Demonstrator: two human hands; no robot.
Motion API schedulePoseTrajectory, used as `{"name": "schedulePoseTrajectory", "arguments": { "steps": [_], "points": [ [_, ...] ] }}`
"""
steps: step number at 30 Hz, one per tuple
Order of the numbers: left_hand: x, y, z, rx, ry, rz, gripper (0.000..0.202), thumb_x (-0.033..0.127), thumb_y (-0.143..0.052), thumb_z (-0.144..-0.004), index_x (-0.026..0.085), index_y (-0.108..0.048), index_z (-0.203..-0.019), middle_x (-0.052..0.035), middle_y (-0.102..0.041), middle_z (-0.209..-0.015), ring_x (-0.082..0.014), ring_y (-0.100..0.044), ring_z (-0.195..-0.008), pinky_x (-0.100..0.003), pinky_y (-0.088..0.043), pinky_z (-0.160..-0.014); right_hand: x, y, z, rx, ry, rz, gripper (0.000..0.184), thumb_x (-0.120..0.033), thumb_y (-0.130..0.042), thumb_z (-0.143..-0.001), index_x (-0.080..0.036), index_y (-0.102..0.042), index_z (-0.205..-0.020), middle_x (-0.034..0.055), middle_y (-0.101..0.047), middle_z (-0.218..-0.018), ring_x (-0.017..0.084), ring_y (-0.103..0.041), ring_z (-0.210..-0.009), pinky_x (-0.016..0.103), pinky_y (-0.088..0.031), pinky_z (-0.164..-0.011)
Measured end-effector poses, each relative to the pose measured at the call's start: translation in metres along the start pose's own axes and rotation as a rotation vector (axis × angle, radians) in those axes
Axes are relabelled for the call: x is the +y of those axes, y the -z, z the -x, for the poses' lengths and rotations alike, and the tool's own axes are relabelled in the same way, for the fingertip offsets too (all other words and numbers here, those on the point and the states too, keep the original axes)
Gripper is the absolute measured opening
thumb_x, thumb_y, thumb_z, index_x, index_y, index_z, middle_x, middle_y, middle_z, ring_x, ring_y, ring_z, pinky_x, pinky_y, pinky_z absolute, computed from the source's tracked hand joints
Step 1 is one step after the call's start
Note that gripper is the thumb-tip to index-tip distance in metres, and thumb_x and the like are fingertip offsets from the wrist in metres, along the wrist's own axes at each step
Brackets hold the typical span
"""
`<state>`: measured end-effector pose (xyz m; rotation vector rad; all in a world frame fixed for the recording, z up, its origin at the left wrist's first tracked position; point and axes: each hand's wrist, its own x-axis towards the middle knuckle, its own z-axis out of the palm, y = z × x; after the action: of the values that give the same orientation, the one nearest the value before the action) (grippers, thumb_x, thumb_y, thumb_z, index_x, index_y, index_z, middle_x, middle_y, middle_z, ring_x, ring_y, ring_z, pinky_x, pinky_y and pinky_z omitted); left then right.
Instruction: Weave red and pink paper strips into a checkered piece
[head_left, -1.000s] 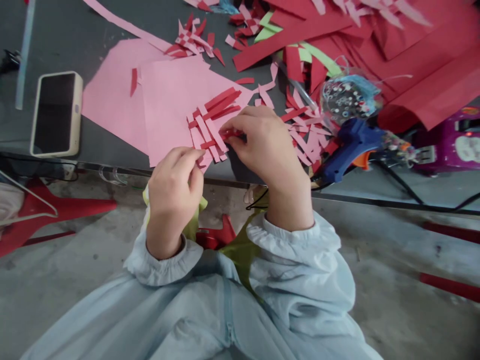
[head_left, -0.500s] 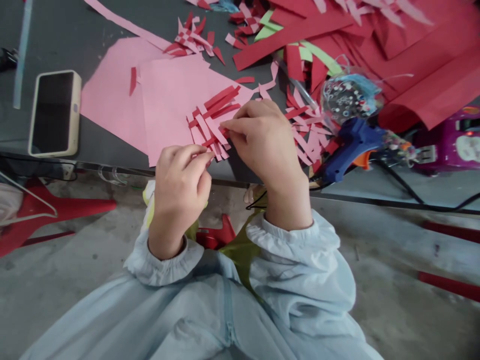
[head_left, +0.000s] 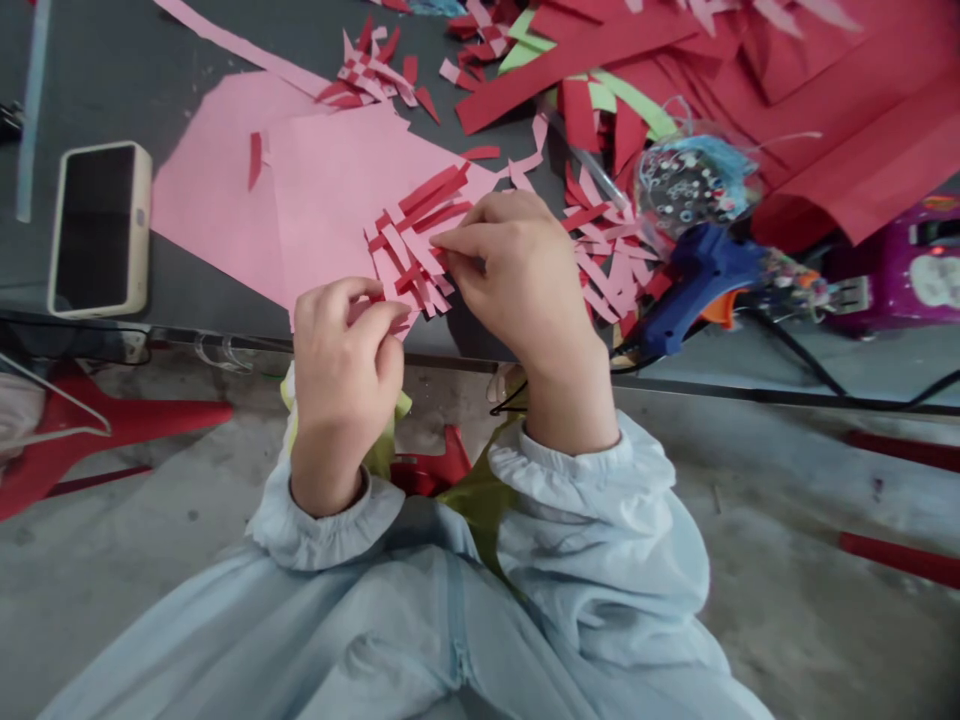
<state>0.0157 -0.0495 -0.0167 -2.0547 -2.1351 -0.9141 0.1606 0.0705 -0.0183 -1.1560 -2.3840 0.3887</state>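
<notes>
Red and pink paper strips, woven over and under each other, lie on pink paper sheets near the table's front edge. Their ends stick out loosely on several sides. My right hand comes in from the right with thumb and forefinger pinched on a red strip at the weave's right side; the fingertips partly cover it. At the lower left of the weave is my left hand, its fingers loosely bent and apart, with nothing clearly held. Some strip ends beside its fingertips are hidden.
A phone lies at the left. To the right are loose strip scraps, a bag of beads, a blue glue gun with its cable and a purple device. Red paper sheets and another woven piece lie farther back.
My left hand has drawn back a little to the left from the weave, and its fingers have loosened. My right hand stays at the weave's right side. The whole view has shifted slightly.
</notes>
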Motion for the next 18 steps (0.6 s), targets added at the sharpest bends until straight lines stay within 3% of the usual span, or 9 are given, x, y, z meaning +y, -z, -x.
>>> {"name": "schedulePoseTrajectory", "arguments": {
  "steps": [4, 8, 18],
  "points": [
    [0.001, 0.004, 0.0, 0.119, 0.093, 0.041, 0.028, -0.001, -0.053, -0.077, 0.022, -0.068, -0.073, -0.0017, -0.071, -0.098, -0.0212, -0.061, -0.099, -0.038, -0.047, -0.092, -0.004, 0.003, 0.0, 0.005, -0.015, 0.0, 0.025, -0.018, -0.053, -0.09, -0.029, -0.076, -0.092, 0.0083, -0.07, -0.092, 0.027, -0.059, -0.094, 0.042, -0.049, -0.083],
    [0.0, 0.006, -0.001, 0.16, 0.143, 0.038, 0.029, -0.004, -0.051, -0.071, 0.022, -0.063, -0.066, 0.0008, -0.069, -0.082, -0.0194, -0.061, -0.087, -0.036, -0.047, -0.083, -0.008, 0.006, 0.0, -0.036, -0.06, 0.001, 0.024, -0.019, -0.053, -0.09, -0.029, -0.075, -0.091, 0.0098, -0.069, -0.095, 0.028, -0.059, -0.097, 0.043, -0.049, -0.085],
    [-0.002, 0.007, 0.001, 0.057, 0.134, 0.034, 0.04, 0.0, -0.052, -0.079, 0.027, -0.08, -0.092, -0.0027, -0.07, -0.083, -0.0233, -0.06, -0.088, -0.039, -0.05, -0.08, -0.011, 0.01, 0.001, -0.041, -0.045, 0.031, 0.028, -0.017, -0.049, -0.092, -0.03, -0.075, -0.089, 0.0092, -0.07, -0.095, 0.029, -0.061, -0.099, 0.045, -0.051, -0.085]
  ]
}}
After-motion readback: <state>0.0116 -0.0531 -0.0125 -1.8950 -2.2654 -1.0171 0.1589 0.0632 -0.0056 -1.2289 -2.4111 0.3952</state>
